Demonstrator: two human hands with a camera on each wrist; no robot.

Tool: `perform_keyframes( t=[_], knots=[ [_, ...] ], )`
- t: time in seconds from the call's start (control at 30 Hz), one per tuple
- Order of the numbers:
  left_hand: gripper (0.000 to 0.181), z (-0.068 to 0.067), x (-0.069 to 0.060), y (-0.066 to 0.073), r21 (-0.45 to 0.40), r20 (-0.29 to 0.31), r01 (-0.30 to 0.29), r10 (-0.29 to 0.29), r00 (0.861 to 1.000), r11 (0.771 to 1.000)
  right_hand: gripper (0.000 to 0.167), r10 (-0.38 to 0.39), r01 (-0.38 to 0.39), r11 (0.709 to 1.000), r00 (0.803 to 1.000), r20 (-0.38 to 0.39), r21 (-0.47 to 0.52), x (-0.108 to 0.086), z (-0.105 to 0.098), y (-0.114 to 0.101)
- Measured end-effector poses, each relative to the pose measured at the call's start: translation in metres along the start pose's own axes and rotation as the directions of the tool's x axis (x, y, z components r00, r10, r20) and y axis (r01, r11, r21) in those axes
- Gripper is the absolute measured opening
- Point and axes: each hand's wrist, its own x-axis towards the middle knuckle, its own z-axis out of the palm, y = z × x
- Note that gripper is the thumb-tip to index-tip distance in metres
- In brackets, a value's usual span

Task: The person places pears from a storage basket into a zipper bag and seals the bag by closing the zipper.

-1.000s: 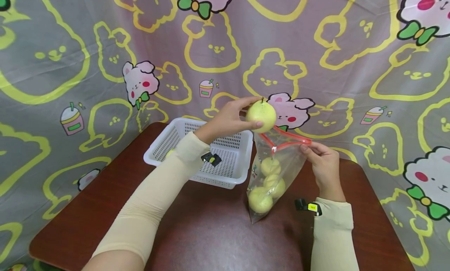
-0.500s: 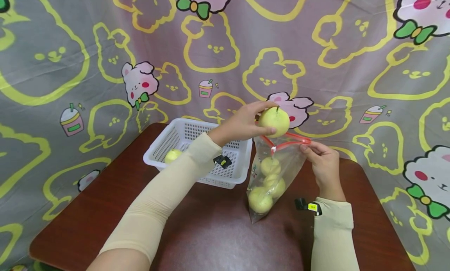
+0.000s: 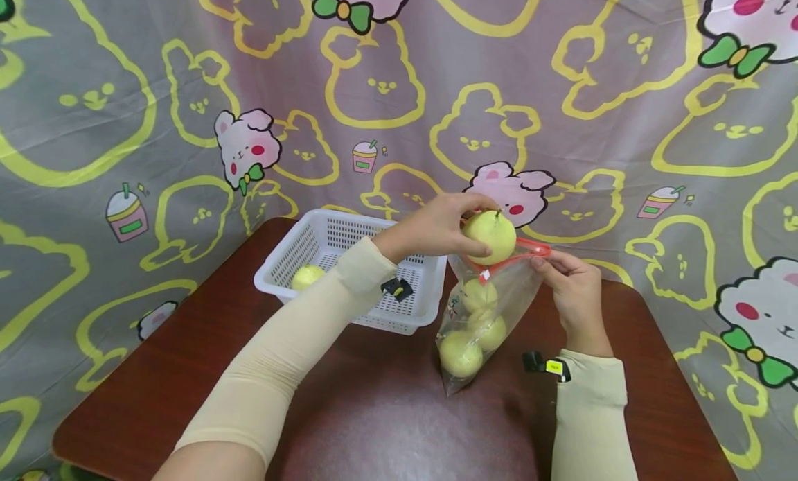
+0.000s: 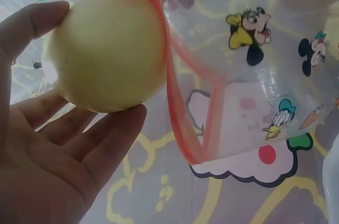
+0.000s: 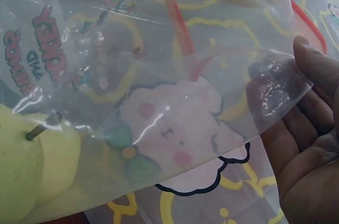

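Yellow-green and smooth, a round pear with a short dark stem [image 3: 491,237] sits at the mouth of a clear plastic bag printed with cartoon figures [image 3: 516,287], and my left hand [image 3: 439,226] grips it, thumb on one side, fingers on the other. My right hand [image 3: 576,294] pinches the bag's film just by the right end of its red rim [image 3: 546,249]. Working from a distance, I judge the step to be getting this fruit through the opening; how much of it is inside, I cannot tell. To do it well, I would draw the right pinch outward so the mouth gapes, guide the underside past the rim, and lower it toward the three bagged pears [image 3: 461,354] before loosening the left grip, since a drop could tug the film free. My left arm slants across the white perforated plastic basket [image 3: 393,323], where another pear [image 3: 307,276] lies; my right forearm stands nearly upright over the brown bench [image 3: 399,412].
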Motion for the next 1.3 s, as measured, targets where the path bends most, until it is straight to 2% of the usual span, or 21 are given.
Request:
perform_keyframes(
  t=[0.23, 0.43, 0.6, 0.73, 1.0, 1.13, 1.23, 1.3],
  knots=[
    [0.061, 0.002, 0.004, -0.003, 0.061, 0.052, 0.059, -0.062, 0.997, 0.996, 0.021, 0.015, -0.015, 1.0, 1.0, 0.003, 0.001, 0.001, -0.001, 0.001],
    [0.057, 0.004, 0.009, -0.002, 0.149, 0.087, 0.069, -0.082, 0.993, 0.986, 0.02, 0.009, -0.009, 1.0, 1.0, 0.015, 0.001, 0.002, -0.001, 0.002],
    [0.054, 0.008, 0.015, -0.002, 0.217, 0.161, 0.072, -0.108, 0.981, 0.973, 0.02, -0.001, 0.001, 1.0, 1.0, 0.03, 0.001, 0.003, -0.002, 0.003],
    [0.05, 0.013, 0.016, -0.003, 0.228, 0.213, 0.082, -0.132, 0.968, 0.97, 0.021, 0.0, 0.0, 1.0, 0.999, 0.05, -0.009, 0.004, -0.002, 0.003],
    [0.044, 0.022, 0.019, -0.01, 0.207, 0.242, 0.055, -0.105, 0.965, 0.977, 0.023, -0.008, 0.009, 1.0, 0.996, 0.087, -0.015, 0.005, -0.002, 0.001],
    [0.043, 0.022, 0.022, -0.015, 0.217, 0.237, 0.093, -0.145, 0.961, 0.972, 0.022, -0.003, 0.004, 1.0, 0.997, 0.083, -0.019, 0.006, -0.003, 0.002],
    [0.045, 0.024, 0.026, -0.018, 0.244, 0.243, 0.128, -0.188, 0.952, 0.961, 0.02, 0.005, -0.004, 1.0, 0.997, 0.072, -0.012, 0.006, -0.003, 0.003],
    [0.042, 0.026, 0.029, -0.019, 0.264, 0.263, 0.122, -0.193, 0.945, 0.957, 0.02, 0.007, -0.006, 1.0, 0.998, 0.07, -0.008, 0.005, -0.003, 0.003]
  ],
)
